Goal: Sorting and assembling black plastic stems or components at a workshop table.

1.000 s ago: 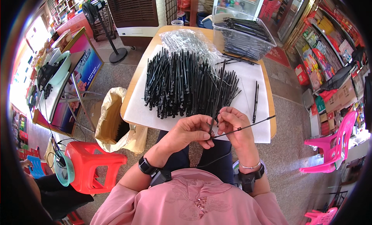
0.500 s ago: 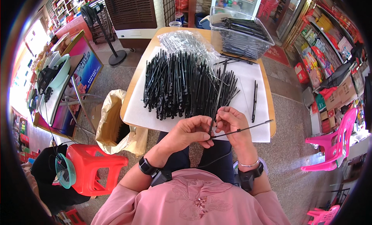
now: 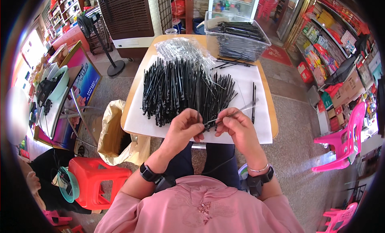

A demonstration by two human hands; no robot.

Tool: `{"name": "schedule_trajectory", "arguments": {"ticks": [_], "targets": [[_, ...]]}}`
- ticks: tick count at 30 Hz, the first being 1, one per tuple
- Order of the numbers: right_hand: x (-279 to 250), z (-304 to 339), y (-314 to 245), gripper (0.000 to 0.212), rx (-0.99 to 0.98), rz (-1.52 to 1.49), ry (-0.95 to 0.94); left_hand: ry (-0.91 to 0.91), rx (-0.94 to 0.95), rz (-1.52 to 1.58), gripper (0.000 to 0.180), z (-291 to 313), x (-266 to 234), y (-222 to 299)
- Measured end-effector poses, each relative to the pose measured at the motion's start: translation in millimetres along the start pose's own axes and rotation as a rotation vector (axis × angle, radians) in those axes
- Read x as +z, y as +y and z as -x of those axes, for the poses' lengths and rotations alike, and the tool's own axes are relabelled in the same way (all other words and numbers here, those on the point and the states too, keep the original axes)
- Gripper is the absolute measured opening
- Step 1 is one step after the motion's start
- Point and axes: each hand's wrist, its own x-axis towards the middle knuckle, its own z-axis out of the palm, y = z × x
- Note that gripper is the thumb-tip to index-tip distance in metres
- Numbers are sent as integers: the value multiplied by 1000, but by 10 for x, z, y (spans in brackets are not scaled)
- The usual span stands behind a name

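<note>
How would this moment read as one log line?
right hand: pinching thin blurred strand; left hand: by its left end; black rods: heaped beyond; clear bin: more rods inside

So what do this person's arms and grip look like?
Loose pink sleeves cover the upper arms. Left grip and right grip are bare, ungloved hands. Each wrist wears a black band with a boxy black gadget; the right adds a silver bracelet.

Thin rod [image 3: 211, 121]: held mid-frame, slanting up rightward, far end a blur
Dark stick [image 3: 199, 90]: nearly upright, just left of centre
Black sticks [image 3: 168, 86]: heaped, upper centre-left
</note>
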Motion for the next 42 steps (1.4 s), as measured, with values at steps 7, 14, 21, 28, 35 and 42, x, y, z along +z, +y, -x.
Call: {"name": "schedule_trajectory", "arguments": {"ticks": [7,14,21,28,35,42], "targets": [[86,69,-44,13,12,166,-25,-126,-161,-287,6,28,89,38],[76,79,61,14,-85,147,96,-41,-4,-91,10,97,95,-116],[133,168,41,17,-70,179,122,-67,-6,-148,14,146,117,-204],[173,254,-27,17,-118,317,154,-112,-62,-219,15,184,150,-163],[142,275,-38,16,-144,345,180,-67,53,-272,14,217,186,-191],[175,327,-18,16,-134,338,203,-56,47,-382,11,227,219,-212]]}}
